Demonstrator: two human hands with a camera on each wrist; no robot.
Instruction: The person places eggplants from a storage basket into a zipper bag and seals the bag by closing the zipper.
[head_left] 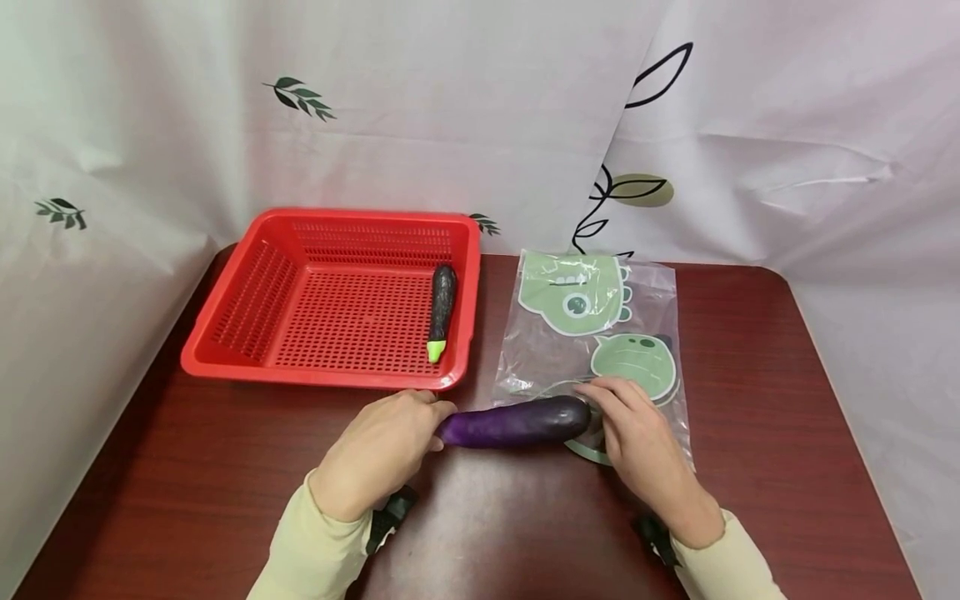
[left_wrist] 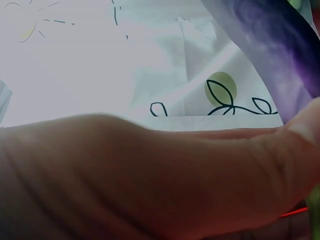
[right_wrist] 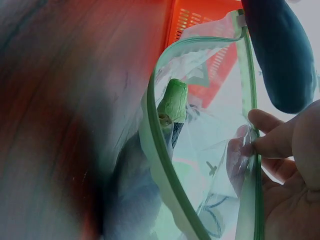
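My left hand grips a long purple eggplant by its stem end, and its dark rounded end points right. In the left wrist view the thumb presses on the eggplant. With fingers and thumb my right hand pinches one edge of a clear zip bag printed with green cartoon figures. Seen from the right wrist, the bag's green mouth gapes, and the eggplant's dark end hangs just outside its edge. A green stem on a dark vegetable shows inside the mouth; its lower part is hidden.
A red perforated basket stands at the back left of the dark red table. Against its right inner side lies a dark vegetable with a bright green end. White patterned cloth hangs behind the table.
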